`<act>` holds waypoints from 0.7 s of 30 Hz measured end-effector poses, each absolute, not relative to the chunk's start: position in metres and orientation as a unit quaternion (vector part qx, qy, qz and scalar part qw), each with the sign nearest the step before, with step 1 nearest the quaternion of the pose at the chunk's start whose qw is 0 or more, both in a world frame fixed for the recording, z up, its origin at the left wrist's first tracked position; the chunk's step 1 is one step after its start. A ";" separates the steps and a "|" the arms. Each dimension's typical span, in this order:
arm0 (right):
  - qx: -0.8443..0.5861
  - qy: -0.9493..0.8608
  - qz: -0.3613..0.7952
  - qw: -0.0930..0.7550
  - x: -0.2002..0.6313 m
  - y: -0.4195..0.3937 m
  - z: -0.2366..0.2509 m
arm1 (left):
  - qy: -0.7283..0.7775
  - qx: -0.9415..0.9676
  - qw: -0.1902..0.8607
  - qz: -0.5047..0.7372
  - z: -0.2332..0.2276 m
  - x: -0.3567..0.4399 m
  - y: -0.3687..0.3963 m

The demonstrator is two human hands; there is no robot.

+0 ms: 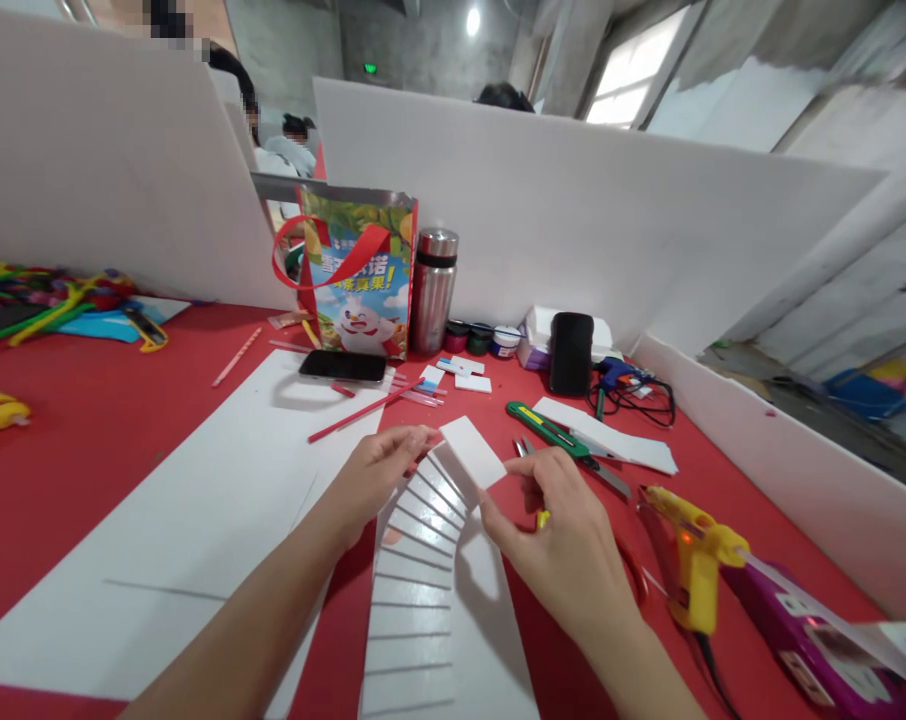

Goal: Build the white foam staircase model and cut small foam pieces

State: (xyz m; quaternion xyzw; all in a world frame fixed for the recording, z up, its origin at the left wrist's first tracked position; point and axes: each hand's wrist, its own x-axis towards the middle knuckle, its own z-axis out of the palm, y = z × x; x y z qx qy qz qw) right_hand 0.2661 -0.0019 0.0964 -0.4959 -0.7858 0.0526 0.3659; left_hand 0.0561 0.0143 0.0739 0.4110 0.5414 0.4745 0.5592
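Now both hands' fingers (415, 440) pinch (lightly) foam strip (468, 455).

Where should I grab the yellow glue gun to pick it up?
Probably by its handle, coming from above and the near side. The glue gun stands on the red table right of the right hand, nozzle pointing away to the left, handle angled down toward you. Its orange light glows, so the nozzle may be hot; keep fingers off it. The cord trails from the handle's bottom.
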 end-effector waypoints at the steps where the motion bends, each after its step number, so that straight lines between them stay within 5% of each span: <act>1: -0.496 -0.789 0.052 0.359 0.266 -0.003 0.096 | 0.542 0.410 0.561 0.473 0.073 0.057 0.014; 21: -0.489 -0.807 0.051 0.328 0.262 -0.008 0.090 | 0.509 0.382 0.605 0.478 0.070 0.056 0.015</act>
